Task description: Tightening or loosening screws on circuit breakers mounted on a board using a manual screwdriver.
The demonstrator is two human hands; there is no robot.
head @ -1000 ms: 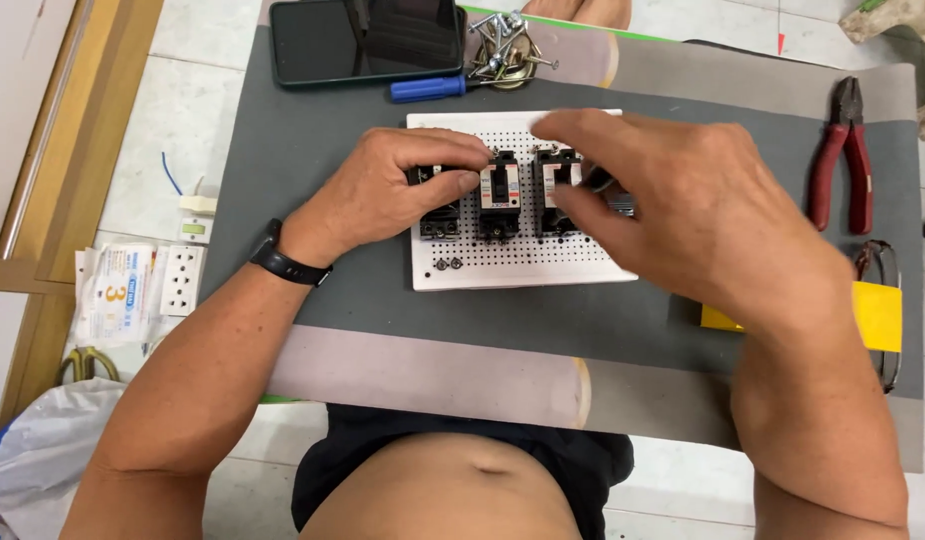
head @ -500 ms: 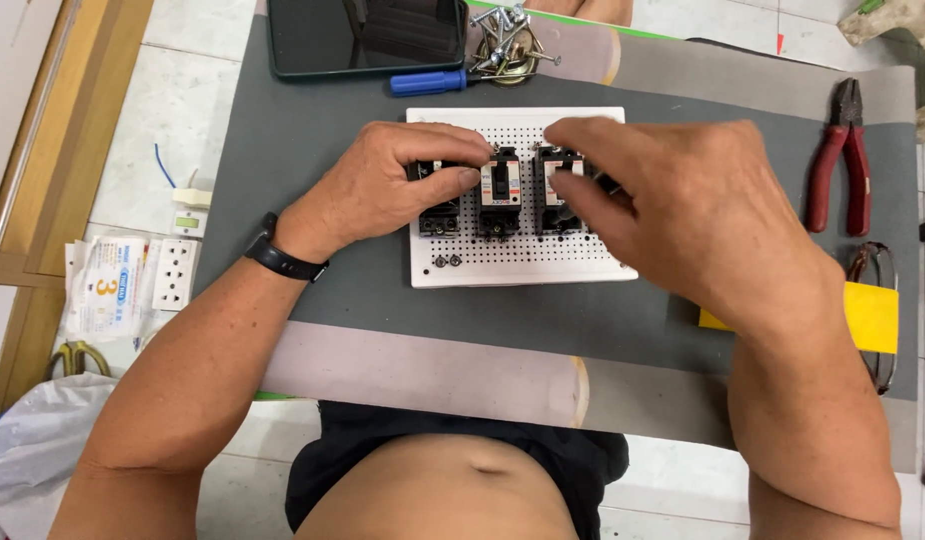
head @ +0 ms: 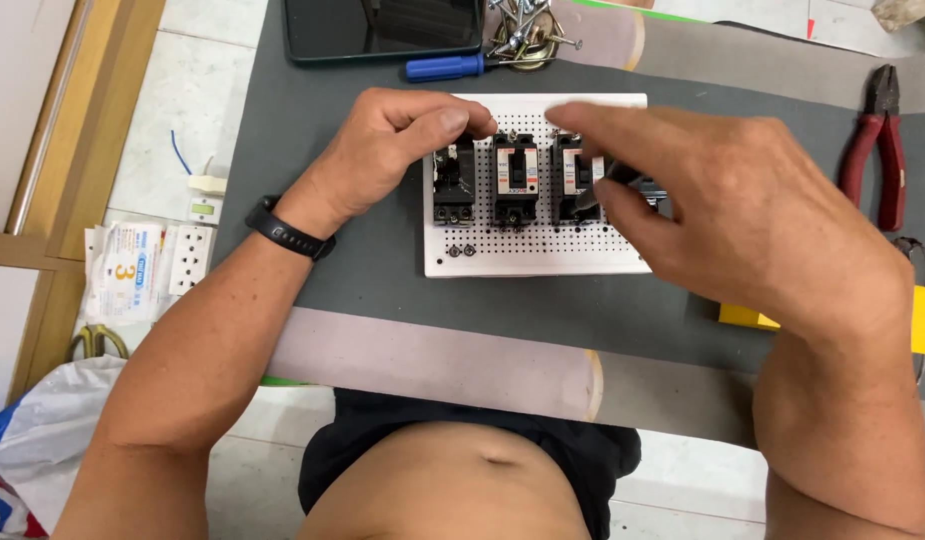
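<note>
The left hand [head: 387, 150] sat curled over the top of the leftmost black breaker [head: 452, 185], thumb and fingers closed on its upper end and pinning it to the white perforated board [head: 542, 255]. The right hand [head: 742, 215] reached in from the other side, fingers drawn together around something small and dark beside the third breaker [head: 574, 180]; what it pinched could not be made out. The middle breaker [head: 516, 180] stood free between them. By the look of it, this was the fixing stage, units being seated in a row on the board, and the next move would ask for a steady left hold while the right worked fine at that third unit. Two small screws [head: 460, 250] lay on the board just below the left breaker. Room was tight between the hands, but the grey mat [head: 342, 270] lay open toward the body. The blue-handled screwdriver [head: 447, 67] rested near the board's far edge, and the red pliers [head: 879, 140] lay well apart to the right.
</note>
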